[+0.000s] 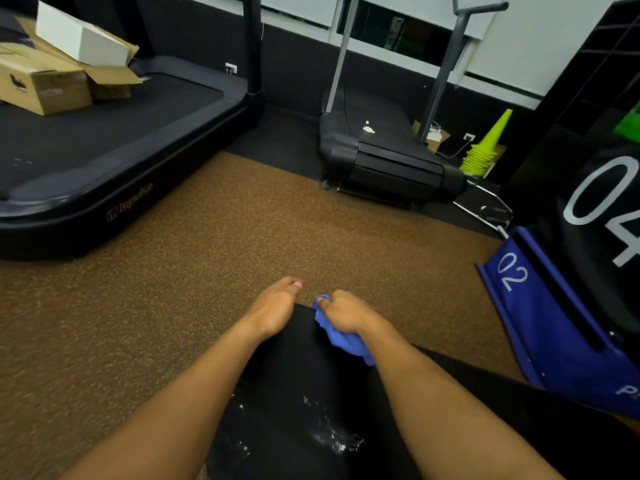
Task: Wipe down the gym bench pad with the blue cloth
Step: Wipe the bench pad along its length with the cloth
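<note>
Hands beside treadmill, blue bag.

Both forearms bare to frame edge, no sleeves, watch or rings visible; left hand, right hand ungloved.

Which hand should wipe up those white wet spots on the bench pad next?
Right hand: it already grips the blue cloth. Left hand is bare at the bench pad end.
</note>
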Motion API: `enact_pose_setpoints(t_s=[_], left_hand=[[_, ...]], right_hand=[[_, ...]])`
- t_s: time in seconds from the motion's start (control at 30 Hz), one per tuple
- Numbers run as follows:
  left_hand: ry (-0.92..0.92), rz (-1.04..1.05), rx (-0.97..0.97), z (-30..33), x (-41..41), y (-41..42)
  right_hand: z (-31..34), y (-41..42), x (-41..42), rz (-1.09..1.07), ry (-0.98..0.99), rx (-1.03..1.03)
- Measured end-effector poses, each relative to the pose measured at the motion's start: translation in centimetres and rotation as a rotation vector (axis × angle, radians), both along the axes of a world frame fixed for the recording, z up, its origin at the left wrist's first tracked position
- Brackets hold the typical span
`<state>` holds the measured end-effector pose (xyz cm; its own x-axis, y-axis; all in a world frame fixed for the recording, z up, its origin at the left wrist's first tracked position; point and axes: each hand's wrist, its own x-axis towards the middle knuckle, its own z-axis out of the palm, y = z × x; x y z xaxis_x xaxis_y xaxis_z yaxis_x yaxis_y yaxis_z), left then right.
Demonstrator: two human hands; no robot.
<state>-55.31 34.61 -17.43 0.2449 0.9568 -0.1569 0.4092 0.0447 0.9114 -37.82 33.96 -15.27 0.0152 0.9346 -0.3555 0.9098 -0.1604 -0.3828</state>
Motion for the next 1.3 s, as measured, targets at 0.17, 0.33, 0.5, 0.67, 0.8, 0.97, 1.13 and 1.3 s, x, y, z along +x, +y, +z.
enact_pose_setpoints(t_s=[0.17, 0.33, 0.5, 0.67, 0.8, 0.97, 1.13, 1.3], left_hand=[[-0.001, 0.062, 0.011, -0.5, -2.2, -0.1], [-0.011, 0.106, 0.012, -1.3, -4.2, -0.1], [-0.068, 0.126, -0.003, -1.3, -5.5, -0.4], [-0.087, 0.145, -0.010, -1.5, -6.8, -0.6], [-0.117, 0.132, -0.028, -2.1, -7.5, -0.7], [-0.116, 0.143, -0.055, -2.5, -8.3, -1.0], [-0.149, 0.158, -0.055, -2.7, -9.3, -1.4], [-0.223, 0.222, 0.125, -1.8, -9.3, -2.7]], right_hand=[[-0.7, 0.9, -2.3, -0.056, 0.085, 0.007], [-0.8, 1.1, -3.1, -0.099, 0.183, 0.044], [-0.6, 1.7, -4.7, -0.071, 0.208, 0.046], [-0.9, 2.1, -5.6, -0.052, 0.196, 0.066], [-0.9, 2.5, -6.8, -0.031, 0.150, 0.073], [-0.9, 2.7, -7.9, -0.012, 0.158, 0.037], [-0.8, 2.7, -9.4, 0.060, 0.100, 0.039], [-0.5, 2.6, -9.1, -0.072, 0.549, 0.044]])
